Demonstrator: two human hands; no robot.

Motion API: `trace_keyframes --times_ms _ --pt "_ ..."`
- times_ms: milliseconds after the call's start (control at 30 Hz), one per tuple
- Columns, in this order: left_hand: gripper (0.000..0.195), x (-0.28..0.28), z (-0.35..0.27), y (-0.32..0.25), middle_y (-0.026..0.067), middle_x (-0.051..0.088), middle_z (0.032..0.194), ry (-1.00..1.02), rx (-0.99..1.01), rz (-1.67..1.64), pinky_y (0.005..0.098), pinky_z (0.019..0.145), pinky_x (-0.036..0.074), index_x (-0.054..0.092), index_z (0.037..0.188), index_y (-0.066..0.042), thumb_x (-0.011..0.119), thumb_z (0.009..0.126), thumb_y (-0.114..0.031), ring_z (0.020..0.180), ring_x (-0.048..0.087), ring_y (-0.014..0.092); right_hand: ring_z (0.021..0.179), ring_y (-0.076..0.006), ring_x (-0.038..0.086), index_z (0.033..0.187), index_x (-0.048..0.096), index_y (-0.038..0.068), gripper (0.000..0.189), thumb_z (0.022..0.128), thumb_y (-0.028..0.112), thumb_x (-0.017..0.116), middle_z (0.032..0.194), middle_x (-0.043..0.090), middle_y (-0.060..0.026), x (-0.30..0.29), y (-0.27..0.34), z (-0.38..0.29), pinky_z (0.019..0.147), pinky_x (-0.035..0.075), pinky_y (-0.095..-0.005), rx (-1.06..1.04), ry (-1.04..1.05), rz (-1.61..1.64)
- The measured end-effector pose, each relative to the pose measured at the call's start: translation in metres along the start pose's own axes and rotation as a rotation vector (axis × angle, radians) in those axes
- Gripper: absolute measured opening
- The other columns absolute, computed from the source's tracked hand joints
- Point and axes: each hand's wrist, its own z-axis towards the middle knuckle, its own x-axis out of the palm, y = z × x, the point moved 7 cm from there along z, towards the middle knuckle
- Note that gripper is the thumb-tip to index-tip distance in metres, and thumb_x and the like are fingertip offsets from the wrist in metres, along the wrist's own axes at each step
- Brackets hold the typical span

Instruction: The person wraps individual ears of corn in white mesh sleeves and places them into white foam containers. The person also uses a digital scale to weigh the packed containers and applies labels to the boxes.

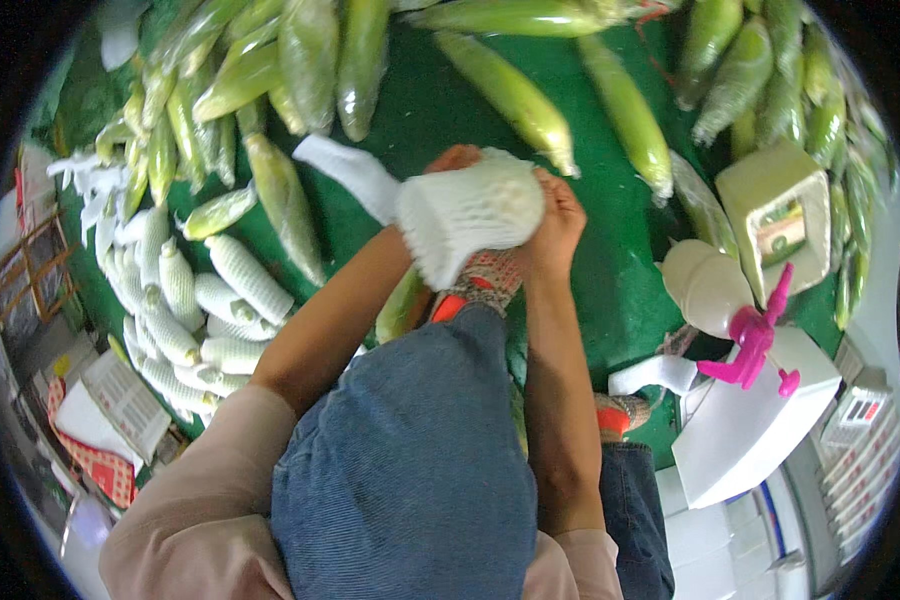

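Note:
My left hand (456, 158) and my right hand (560, 214) hold a white foam net sleeve (469, 206) between them, its wide ruffled end towards me. The sleeve hides most of my left hand; my right fingers pinch its right edge. Whether anything is inside the sleeve, I cannot tell. Another white foam sleeve (352, 174) lies flat just left of my hands. Beyond them, an ear of corn in its green husk and clear film (506, 97) rests on the green floor covering (412, 90). Part of another green ear (400, 304) shows below the sleeve.
Corn ears in foam nets (169, 300) are heaped at left. Film-wrapped ears (292, 67) lie at upper left, more ears (765, 75) at upper right. At right are a white spray bottle with pink trigger (709, 289), a cream box (742, 184) and a white foam box (750, 427).

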Motion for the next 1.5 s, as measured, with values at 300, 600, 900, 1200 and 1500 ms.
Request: trace_keyframes --times_ms 300,600,900,1200,1500 --pt "0.027 0.022 0.012 -0.030 0.0081 0.058 0.099 0.542 -0.057 -0.079 0.0348 0.081 0.047 0.052 0.103 -0.006 0.043 0.094 -0.030 0.090 0.056 0.019 0.065 -0.0105 0.046 0.079 0.051 0.000 0.028 0.095 0.023 0.046 0.073 0.055 -0.0040 0.029 -0.001 0.004 0.058 0.040 -0.0294 -0.143 -0.004 -0.370" --pt "0.027 0.028 -0.016 -0.046 0.0139 0.063 0.098 -0.058 -0.131 0.132 0.0395 0.080 0.051 0.056 0.108 -0.006 0.056 0.088 -0.024 0.083 0.062 0.024 0.071 -0.0141 0.057 0.087 0.056 -0.002 0.031 0.085 0.029 0.062 0.080 0.061 -0.0093 0.039 0.023 -0.019 0.064 0.047 -0.0329 0.275 0.243 0.053" --pt "0.044 0.005 -0.022 -0.042 0.0100 0.054 0.116 -0.114 0.034 0.122 0.0378 0.093 0.040 0.049 0.118 -0.008 0.040 0.092 -0.042 0.102 0.051 0.024 0.063 -0.0091 0.055 0.081 0.055 0.005 0.007 0.084 0.006 0.062 0.077 0.060 -0.0018 0.050 0.025 -0.028 0.056 0.046 -0.0237 0.186 0.113 0.441" --pt "0.045 -0.038 0.019 -0.016 0.0112 0.048 0.127 0.197 -0.148 -0.302 0.0429 0.102 0.033 0.041 0.127 -0.008 0.026 0.096 -0.037 0.114 0.046 0.028 0.053 -0.0025 0.034 0.064 0.036 0.012 0.033 0.086 0.008 0.060 0.058 0.041 0.0051 0.019 -0.007 -0.023 0.045 0.029 -0.0209 -0.109 -0.054 0.005" --pt "0.040 0.053 0.000 0.018 0.0100 0.052 0.120 -0.162 -0.129 0.114 0.0395 0.097 0.039 0.042 0.123 -0.009 0.032 0.095 -0.035 0.110 0.051 0.025 0.058 -0.0038 0.031 0.066 0.035 0.011 0.033 0.085 0.009 0.062 0.063 0.036 0.0057 -0.031 0.000 -0.013 0.048 0.029 -0.0215 -0.288 -0.234 -0.072"
